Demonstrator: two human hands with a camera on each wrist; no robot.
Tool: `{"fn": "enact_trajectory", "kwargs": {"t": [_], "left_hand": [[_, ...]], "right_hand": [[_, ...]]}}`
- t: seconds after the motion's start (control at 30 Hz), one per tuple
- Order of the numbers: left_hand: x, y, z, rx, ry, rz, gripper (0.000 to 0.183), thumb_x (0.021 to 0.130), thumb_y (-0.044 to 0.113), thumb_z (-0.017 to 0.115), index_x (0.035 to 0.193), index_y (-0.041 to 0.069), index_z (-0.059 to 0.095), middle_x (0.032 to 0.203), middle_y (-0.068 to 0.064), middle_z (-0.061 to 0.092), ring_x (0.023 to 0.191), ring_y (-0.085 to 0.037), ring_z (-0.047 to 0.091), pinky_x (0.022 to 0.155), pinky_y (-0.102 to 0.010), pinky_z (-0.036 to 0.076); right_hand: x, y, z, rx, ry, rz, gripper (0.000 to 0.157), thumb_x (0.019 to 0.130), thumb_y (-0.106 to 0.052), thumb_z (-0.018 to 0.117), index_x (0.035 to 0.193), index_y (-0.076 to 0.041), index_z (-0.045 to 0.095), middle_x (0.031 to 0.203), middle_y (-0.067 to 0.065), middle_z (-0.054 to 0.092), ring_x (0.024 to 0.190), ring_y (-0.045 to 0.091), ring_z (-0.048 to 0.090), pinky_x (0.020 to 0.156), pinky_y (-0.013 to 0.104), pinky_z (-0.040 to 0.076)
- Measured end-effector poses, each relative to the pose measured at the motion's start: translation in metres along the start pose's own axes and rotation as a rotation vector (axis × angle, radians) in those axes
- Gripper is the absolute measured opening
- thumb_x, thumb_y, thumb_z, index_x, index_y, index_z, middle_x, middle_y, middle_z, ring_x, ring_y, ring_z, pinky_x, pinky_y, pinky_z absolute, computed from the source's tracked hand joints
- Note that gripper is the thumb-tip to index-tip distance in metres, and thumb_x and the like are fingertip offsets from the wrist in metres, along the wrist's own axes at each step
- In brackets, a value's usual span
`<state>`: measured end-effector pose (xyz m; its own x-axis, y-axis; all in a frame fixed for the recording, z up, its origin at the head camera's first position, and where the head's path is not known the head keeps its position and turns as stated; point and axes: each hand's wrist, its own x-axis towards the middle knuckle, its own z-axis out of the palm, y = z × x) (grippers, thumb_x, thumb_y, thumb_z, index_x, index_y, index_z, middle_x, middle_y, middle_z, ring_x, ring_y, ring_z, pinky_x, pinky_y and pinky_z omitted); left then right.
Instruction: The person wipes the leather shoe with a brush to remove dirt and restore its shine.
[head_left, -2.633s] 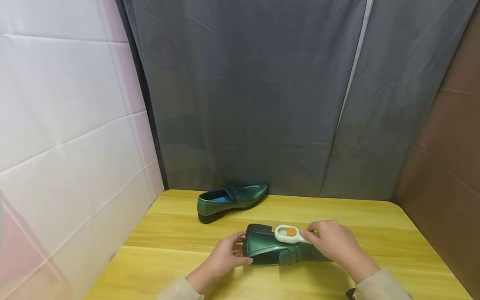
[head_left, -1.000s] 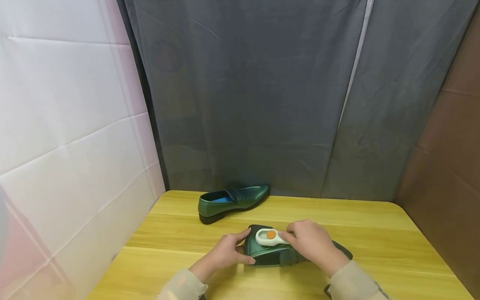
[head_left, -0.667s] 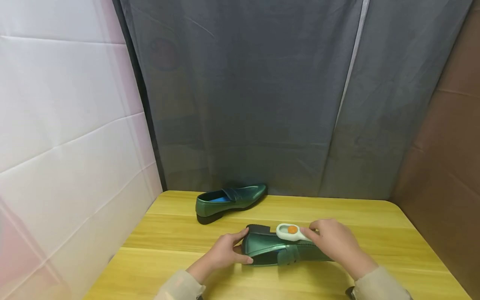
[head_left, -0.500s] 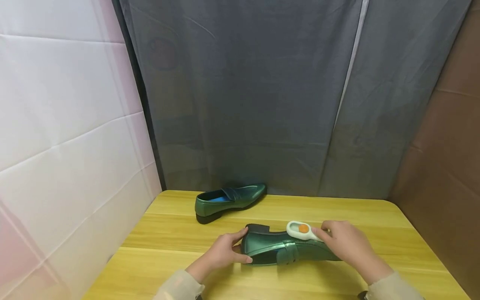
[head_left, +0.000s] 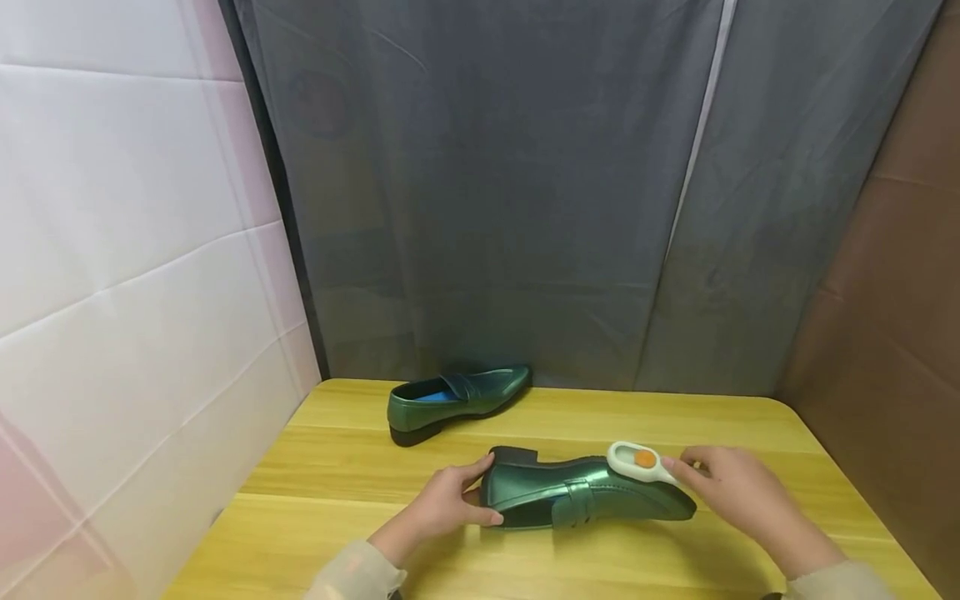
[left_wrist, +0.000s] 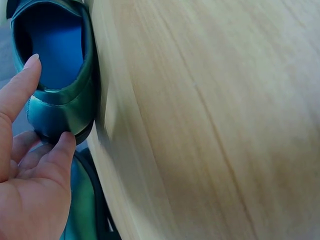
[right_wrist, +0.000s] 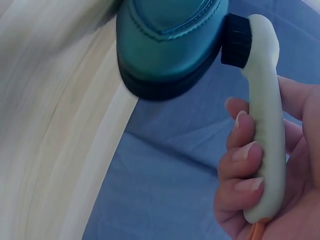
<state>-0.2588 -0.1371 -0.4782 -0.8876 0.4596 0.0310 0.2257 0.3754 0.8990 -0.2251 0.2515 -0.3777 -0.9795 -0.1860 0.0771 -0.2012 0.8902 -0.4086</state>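
Note:
A green loafer [head_left: 536, 492] is tipped on its side over the table, sole facing away and toe to the right. My left hand [head_left: 442, 504] holds it by the heel, thumb at the opening and fingers behind the heel. The blue insole [left_wrist: 57, 45] shows in the left wrist view. My right hand [head_left: 738, 492] grips the handle of a white shoe brush [head_left: 637, 462] with an orange button. In the right wrist view, the brush's black bristles [right_wrist: 236, 41] press against the side of the loafer near the toe.
A second green loafer [head_left: 457, 400] stands upright at the back of the wooden table [head_left: 337, 533], close to the grey curtain [head_left: 487, 208]. White fabric [head_left: 135, 250] hangs on the left, brown fabric [head_left: 892, 292] on the right.
The brush went left to the heel area, then slid right along the loafer's side to near the toe. My left hand keeps its hold on the heel; the second loafer stays put.

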Motion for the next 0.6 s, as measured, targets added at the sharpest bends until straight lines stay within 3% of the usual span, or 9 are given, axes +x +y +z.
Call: {"fn": "enact_trajectory", "kwargs": {"t": [0.17,0.37,0.47,0.6], "left_hand": [[0.0,0.0,0.0,-0.005,-0.002,-0.01,0.089,0.067,0.03,0.081,0.14,0.009,0.035,0.144,-0.004,0.032,0.126,-0.021,0.036,0.091,-0.028,0.041],[-0.002,0.0,0.0,-0.003,0.009,-0.039,0.092,0.066,0.029,0.081,0.141,0.007,0.032,0.144,-0.008,0.032,0.125,-0.023,0.038,0.091,-0.03,0.041],[-0.001,-0.001,0.001,0.004,0.013,-0.046,0.093,0.066,0.03,0.082,0.141,0.007,0.032,0.144,-0.008,0.032,0.124,-0.022,0.039,0.091,-0.029,0.041],[0.002,-0.001,0.004,0.037,0.019,-0.052,0.095,0.064,0.034,0.082,0.141,0.008,0.033,0.143,-0.005,0.034,0.124,-0.019,0.039,0.093,-0.03,0.04]], "right_hand": [[0.013,-0.013,0.005,-0.036,-0.02,-0.015,0.05,0.085,-0.064,0.043,0.065,-0.021,0.058,0.055,-0.006,0.045,0.054,0.011,0.04,0.055,0.03,0.033],[0.033,-0.042,0.021,-0.105,-0.061,-0.031,0.041,0.087,-0.058,0.047,0.079,-0.023,0.068,0.068,-0.009,0.058,0.059,0.009,0.047,0.056,0.032,0.037],[0.041,-0.058,0.032,-0.161,-0.032,-0.074,0.035,0.087,-0.053,0.051,0.085,-0.024,0.07,0.071,-0.013,0.059,0.059,0.008,0.047,0.053,0.031,0.038],[0.049,-0.077,0.045,-0.218,0.002,-0.123,0.032,0.086,-0.05,0.055,0.075,-0.023,0.067,0.063,-0.013,0.054,0.052,0.009,0.043,0.048,0.03,0.035]]}}
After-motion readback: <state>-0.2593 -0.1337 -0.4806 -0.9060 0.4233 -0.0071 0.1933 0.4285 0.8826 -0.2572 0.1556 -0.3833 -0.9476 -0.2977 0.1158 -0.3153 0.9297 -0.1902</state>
